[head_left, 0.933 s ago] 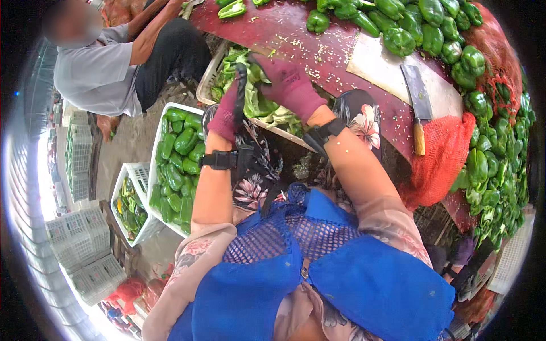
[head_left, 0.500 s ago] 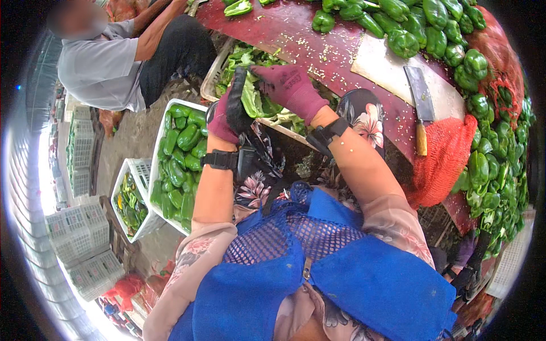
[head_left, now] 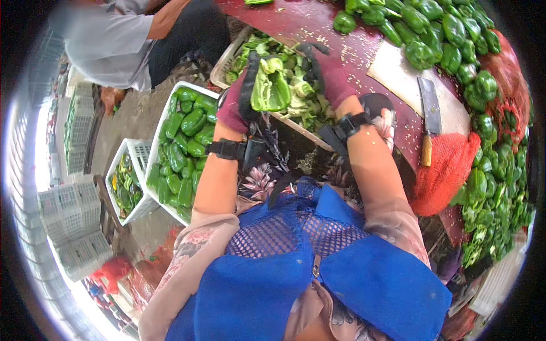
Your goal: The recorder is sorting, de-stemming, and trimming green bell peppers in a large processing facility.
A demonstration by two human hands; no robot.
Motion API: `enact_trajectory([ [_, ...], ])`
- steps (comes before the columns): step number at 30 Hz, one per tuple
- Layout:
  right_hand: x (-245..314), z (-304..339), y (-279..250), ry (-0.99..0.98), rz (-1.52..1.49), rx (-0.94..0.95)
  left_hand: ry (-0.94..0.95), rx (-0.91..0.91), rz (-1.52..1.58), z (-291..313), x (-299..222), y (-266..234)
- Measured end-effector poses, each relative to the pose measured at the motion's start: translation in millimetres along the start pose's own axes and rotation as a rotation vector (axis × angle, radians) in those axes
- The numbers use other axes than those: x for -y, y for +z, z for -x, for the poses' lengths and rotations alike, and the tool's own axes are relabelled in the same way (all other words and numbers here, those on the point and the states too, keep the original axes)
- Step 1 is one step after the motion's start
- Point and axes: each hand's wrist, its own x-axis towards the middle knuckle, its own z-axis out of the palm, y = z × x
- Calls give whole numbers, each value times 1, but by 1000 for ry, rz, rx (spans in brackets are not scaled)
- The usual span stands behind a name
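Note:
My left hand (head_left: 240, 98), in a maroon glove with dark fingers, grips a green bell pepper half (head_left: 272, 85) by its left side. Its pale, hollow inside faces up. To the right, apart from the pepper, my right hand (head_left: 329, 73) wears a matching glove and has its fingers apart, with nothing visible in them. Both hands are above a pale crate (head_left: 220, 73) filled with light green pepper scraps (head_left: 310, 105).
A maroon table (head_left: 278, 23) bears scattered seeds, a white board (head_left: 392, 63), a cleaver (head_left: 430, 108) and piled green peppers (head_left: 438, 34). Red mesh (head_left: 446, 179) hangs at its near edge. Left stand a white crate (head_left: 199, 88) of peppers and a seated person (head_left: 114, 48).
My right hand has drawn away to the right from the pepper. The pepper half, still in my left hand, now shows its hollow inside. The whole view has shifted slightly.

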Motion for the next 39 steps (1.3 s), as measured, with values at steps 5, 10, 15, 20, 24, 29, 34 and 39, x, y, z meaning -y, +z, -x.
enact_trajectory([
  [5, -14, 11, 11, -388, 1078, -47, -32, 91, 101, 3, 9, -4],
  [10, -59, -25, -11, -259, 499, 121, 575, -72, -1388, 2, 11, 49],
  [15, -24, -5, 9, -153, 137, 90, 978, -256, -1810, 21, -26, 44],
  [20, -53, -35, -20, -278, 458, 11, 593, -559, -1845, 34, -70, -57],
  [24, -46, -29, -9, -237, 438, 83, 165, -856, -1871, 89, -76, -204],
  [29, -42, -27, -12, -201, 424, 103, -124, -1148, -1832, 168, -82, -273],
  [34, -55, -35, -13, -263, 484, 83, 60, -1095, -2012, 191, -50, -268],
  [39, -94, -66, -45, -255, 651, 51, 21, -753, -2216, 147, 45, -255],
])
